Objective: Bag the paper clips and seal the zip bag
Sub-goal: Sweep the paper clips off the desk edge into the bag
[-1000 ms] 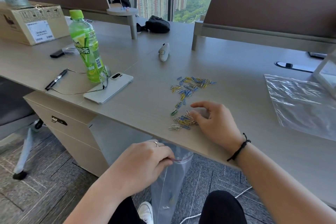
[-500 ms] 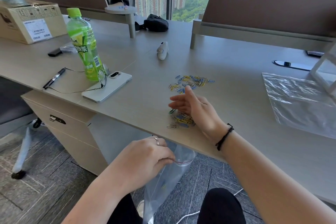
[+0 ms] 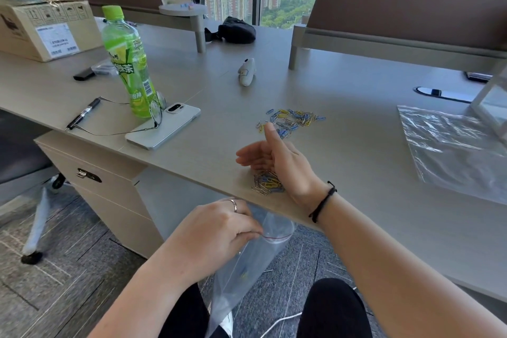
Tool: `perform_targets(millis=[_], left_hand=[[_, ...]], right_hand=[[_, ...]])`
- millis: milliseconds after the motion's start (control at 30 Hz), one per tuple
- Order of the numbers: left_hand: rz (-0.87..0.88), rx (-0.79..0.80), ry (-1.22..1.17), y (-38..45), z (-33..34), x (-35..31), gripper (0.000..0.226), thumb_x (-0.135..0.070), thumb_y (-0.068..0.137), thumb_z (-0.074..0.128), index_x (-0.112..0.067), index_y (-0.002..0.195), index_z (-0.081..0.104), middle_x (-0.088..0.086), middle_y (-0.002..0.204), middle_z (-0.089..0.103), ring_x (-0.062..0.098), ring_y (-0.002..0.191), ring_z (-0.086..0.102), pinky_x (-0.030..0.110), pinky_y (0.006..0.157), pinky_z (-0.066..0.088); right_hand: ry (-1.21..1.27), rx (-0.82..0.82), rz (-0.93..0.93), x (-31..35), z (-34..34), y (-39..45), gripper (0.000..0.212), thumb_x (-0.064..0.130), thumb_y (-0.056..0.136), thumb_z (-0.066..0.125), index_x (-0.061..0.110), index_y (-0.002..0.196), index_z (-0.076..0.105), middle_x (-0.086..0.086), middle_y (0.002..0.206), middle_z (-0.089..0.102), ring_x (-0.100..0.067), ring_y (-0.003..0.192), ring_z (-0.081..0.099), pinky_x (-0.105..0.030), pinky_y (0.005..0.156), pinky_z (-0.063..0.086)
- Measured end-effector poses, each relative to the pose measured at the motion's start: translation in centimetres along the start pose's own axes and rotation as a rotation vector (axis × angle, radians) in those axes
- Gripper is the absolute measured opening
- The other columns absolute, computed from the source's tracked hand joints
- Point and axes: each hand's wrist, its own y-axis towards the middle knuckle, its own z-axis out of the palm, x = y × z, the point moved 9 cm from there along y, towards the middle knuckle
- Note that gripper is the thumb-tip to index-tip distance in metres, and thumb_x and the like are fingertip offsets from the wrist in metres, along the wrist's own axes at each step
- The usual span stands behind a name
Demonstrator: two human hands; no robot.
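Observation:
A clear zip bag (image 3: 255,258) with a red seal line hangs below the desk's front edge; my left hand (image 3: 216,230) pinches its rim. My right hand (image 3: 274,159) stands on its edge on the desk, fingers straight, thumb up, right behind a small heap of blue, yellow and silver paper clips (image 3: 267,185) near the desk's front edge. A larger scatter of paper clips (image 3: 290,121) lies farther back on the desk. A few clips show faintly inside the bag.
A second clear bag (image 3: 450,145) lies flat at the right. A phone (image 3: 164,126), glasses, a pen (image 3: 82,114) and a green bottle (image 3: 127,63) stand left of the clips. A white device (image 3: 247,73), a black pouch and a cardboard box (image 3: 46,27) sit farther back.
My right hand turned from lying flat over the near heap to standing on its edge with straight fingers, and drew closer to the desk's front edge. My left hand kept its pinch on the bag.

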Motion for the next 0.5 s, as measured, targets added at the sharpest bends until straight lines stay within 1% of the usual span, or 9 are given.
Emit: perform_targets(millis=[67, 133, 233, 367, 433, 500], left_hand=[[-0.001, 0.0, 0.001, 0.0, -0.1, 0.0, 0.023, -0.045, 0.089, 0.052, -0.04, 0.097, 0.073, -0.018, 0.089, 0.066, 0.0, 0.084, 0.061, 0.027, 0.067, 0.054], [-0.004, -0.002, -0.001, 0.0, -0.2, 0.0, 0.022, -0.044, 0.089, 0.053, -0.041, 0.097, 0.073, -0.019, 0.09, 0.066, -0.001, 0.084, 0.061, 0.026, 0.068, 0.054], [0.001, -0.004, -0.01, 0.1, -0.1, -0.1, 0.022, -0.044, 0.09, 0.053, -0.04, 0.098, 0.073, -0.019, 0.091, 0.065, 0.0, 0.085, 0.062, 0.026, 0.069, 0.055], [0.001, 0.001, -0.035, 0.1, 0.0, -0.2, 0.026, -0.048, 0.091, 0.05, -0.039, 0.099, 0.073, -0.019, 0.091, 0.065, 0.0, 0.085, 0.062, 0.029, 0.07, 0.055], [-0.002, 0.0, -0.039, 0.0, -0.1, -0.1, 0.027, -0.049, 0.092, 0.05, -0.039, 0.099, 0.073, -0.02, 0.091, 0.064, -0.001, 0.086, 0.062, 0.029, 0.071, 0.055], [0.001, 0.004, -0.037, 0.0, -0.1, -0.1, 0.027, -0.049, 0.092, 0.05, -0.039, 0.1, 0.073, -0.019, 0.092, 0.064, 0.001, 0.087, 0.062, 0.03, 0.071, 0.055]], right_hand=[[0.022, 0.019, 0.01, 0.1, 0.4, -0.2, 0.072, 0.057, 0.101, 0.024, 0.007, 0.094, 0.075, -0.016, 0.096, 0.077, -0.032, 0.097, 0.071, -0.049, 0.098, 0.05], [0.071, 0.052, 0.025, 0.2, 0.8, -0.6, 0.074, 0.057, 0.101, 0.024, 0.003, 0.095, 0.074, -0.023, 0.097, 0.074, -0.033, 0.09, 0.071, -0.05, 0.095, 0.05], [0.13, 0.091, 0.037, 0.3, 1.4, -1.1, 0.076, 0.058, 0.101, 0.024, -0.001, 0.097, 0.072, -0.03, 0.098, 0.071, -0.032, 0.083, 0.069, -0.047, 0.088, 0.052], [0.162, 0.111, 0.067, 0.1, 2.1, -1.7, 0.077, 0.059, 0.1, 0.022, 0.001, 0.094, 0.072, -0.031, 0.095, 0.071, -0.031, 0.079, 0.068, -0.041, 0.078, 0.052], [0.168, 0.106, 0.08, 0.0, 2.2, -1.9, 0.075, 0.059, 0.1, 0.021, 0.003, 0.094, 0.071, -0.028, 0.091, 0.07, -0.031, 0.078, 0.067, -0.039, 0.076, 0.052], [0.169, 0.08, 0.077, 0.1, 2.2, -2.2, 0.07, 0.057, 0.1, 0.023, 0.005, 0.099, 0.07, -0.026, 0.089, 0.071, -0.031, 0.077, 0.067, -0.04, 0.075, 0.053]])
